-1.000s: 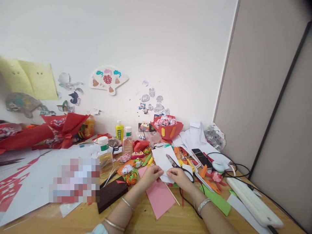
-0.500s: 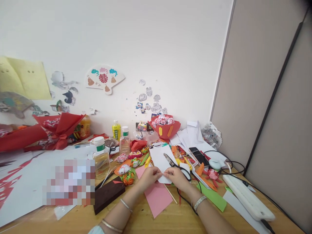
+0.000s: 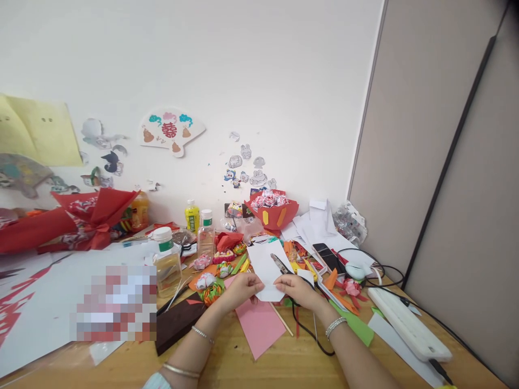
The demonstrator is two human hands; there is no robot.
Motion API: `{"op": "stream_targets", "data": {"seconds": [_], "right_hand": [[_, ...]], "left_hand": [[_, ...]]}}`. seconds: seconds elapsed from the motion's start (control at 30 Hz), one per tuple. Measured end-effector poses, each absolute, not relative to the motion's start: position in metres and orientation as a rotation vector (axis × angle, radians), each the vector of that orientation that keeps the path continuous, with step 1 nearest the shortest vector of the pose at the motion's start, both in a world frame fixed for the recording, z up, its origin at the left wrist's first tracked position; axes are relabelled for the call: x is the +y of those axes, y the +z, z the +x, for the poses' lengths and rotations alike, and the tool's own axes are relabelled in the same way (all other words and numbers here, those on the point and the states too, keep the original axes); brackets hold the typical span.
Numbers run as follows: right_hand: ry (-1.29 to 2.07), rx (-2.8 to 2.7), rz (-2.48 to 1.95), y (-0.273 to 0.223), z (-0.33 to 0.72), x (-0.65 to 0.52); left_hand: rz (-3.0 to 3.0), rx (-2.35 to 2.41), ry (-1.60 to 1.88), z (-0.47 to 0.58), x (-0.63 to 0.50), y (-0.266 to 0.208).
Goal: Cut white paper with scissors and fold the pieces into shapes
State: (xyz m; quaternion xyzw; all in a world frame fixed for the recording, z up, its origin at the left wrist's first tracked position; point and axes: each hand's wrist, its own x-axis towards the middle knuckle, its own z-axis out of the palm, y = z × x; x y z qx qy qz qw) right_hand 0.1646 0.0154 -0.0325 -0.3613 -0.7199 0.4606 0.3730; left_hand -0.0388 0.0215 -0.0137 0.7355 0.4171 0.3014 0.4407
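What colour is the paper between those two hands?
The paper is white; the head view shows it best.

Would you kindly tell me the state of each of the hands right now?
Left hand: closed, pinching white paper between thumb and fingers.
Right hand: closed, pinching the white paper on the opposite side.

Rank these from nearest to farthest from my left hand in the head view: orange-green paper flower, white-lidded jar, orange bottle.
From your left hand:
1. orange-green paper flower, just left
2. white-lidded jar, farther left
3. orange bottle, farthest left, toward the back
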Motion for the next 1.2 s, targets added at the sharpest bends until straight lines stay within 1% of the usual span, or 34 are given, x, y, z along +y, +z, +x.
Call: {"op": "stream_targets", "data": {"seconds": [0.2, 0.33, 0.43, 0.57, 0.77, 0.93, 1.07, 1.2], "right_hand": [[0.960, -1.907, -1.006, -0.029, 0.162, 0.013], [1.000, -1.886, -0.992, -0.027, 0.159, 0.011], [1.028, -1.877, -1.002, -0.025, 0.158, 0.008], [0.976, -1.890, -1.020, -0.023, 0.156, 0.006], [1.072, -1.886, -0.947, -0.021, 0.158, 0.006], [1.061, -1.845, -0.929, -0.024, 0.157, 0.004], [1.025, -1.887, -0.934, -0.029, 0.151, 0.004], [1.057, -1.642, -0.903, -0.032, 0.148, 0.009]], "left_hand": [[1.849, 1.048, 0.732, -0.037, 0.019, -0.012], [1.852, 1.044, 0.761, -0.039, 0.021, -0.014], [1.813, 1.005, 0.708, -0.041, 0.021, -0.015], [1.846, 0.985, 0.606, -0.042, 0.016, -0.011], [1.807, 0.934, 0.570, -0.044, 0.010, 0.001], [1.784, 0.946, 0.565, -0.042, 0.009, -0.003], [1.890, 1.020, 0.644, -0.033, 0.010, -0.011], [1.789, 1.103, 0.848, -0.029, 0.016, -0.015]]}}
